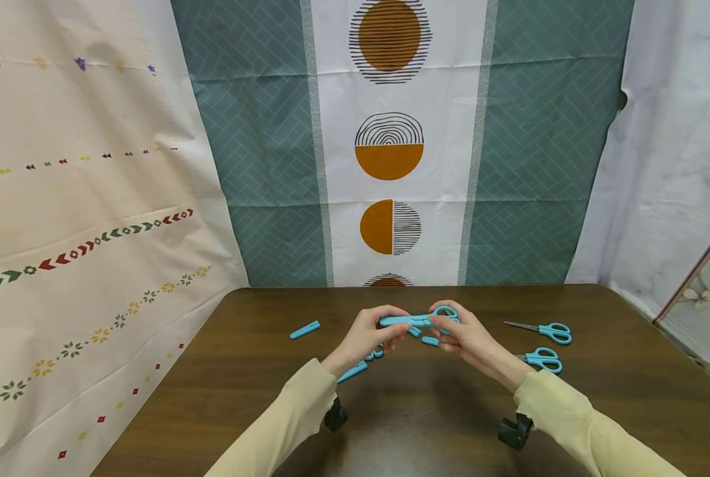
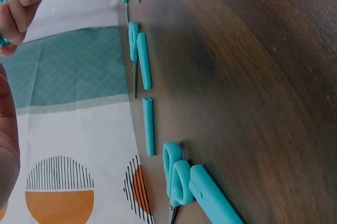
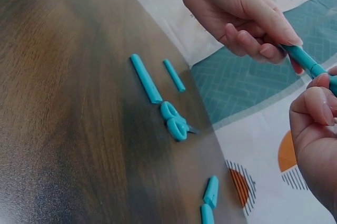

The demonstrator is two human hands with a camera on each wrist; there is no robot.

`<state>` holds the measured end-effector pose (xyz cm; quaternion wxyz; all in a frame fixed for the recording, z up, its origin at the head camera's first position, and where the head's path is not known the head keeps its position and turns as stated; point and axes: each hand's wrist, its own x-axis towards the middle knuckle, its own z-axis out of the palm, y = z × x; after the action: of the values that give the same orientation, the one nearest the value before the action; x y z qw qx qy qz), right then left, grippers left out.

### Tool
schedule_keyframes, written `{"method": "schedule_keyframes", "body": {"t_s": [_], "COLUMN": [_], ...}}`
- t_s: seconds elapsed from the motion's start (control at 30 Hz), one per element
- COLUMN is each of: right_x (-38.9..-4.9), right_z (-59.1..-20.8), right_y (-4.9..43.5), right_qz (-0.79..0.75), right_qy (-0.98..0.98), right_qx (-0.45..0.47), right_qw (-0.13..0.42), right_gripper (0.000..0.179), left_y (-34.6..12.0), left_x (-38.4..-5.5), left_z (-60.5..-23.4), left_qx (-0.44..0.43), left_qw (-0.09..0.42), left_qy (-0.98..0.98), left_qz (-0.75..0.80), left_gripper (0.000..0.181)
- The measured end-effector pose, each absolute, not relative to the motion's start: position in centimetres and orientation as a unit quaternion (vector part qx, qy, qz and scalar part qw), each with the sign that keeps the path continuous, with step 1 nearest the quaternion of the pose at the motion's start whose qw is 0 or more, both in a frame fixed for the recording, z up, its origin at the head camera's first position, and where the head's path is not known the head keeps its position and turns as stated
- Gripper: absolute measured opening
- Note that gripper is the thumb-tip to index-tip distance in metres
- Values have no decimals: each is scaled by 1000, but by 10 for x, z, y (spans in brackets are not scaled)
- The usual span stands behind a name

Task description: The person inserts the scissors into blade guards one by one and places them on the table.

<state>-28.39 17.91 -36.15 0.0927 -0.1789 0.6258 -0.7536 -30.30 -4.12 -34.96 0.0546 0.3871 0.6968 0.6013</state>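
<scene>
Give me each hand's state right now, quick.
Left hand: closed, pinching the blue blade cover.
Right hand: closed, holding the blue scissors by the handles.

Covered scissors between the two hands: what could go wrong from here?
The covered scissors might slip and drop, as the left hand and right hand hold them above the table. If the cover came off suddenly, the blades could catch a hand. Reaching rightward might brush the far bare-bladed scissors.

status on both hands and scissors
Left hand pinching cover; right hand gripping scissors. Scissors look covered, held above table. Nothing seen in the way.
</scene>
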Motion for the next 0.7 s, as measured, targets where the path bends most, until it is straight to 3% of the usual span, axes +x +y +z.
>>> {"method": "schedule_keyframes", "body": {"t_s": [0.7], "right_x": [-286], "right_z": [-366], "right_y": [173], "right_qz": [-745], "right_qy": [637], "right_qx": [-164], "right_qw": [111], "right_gripper": [39], "left_y": [-40], "left_x": [-302], "left_z": [-348], "left_qx": [360], "left_qw": [48], "left_qy": [727], "left_qz": [583], "left_gripper": [19]}}
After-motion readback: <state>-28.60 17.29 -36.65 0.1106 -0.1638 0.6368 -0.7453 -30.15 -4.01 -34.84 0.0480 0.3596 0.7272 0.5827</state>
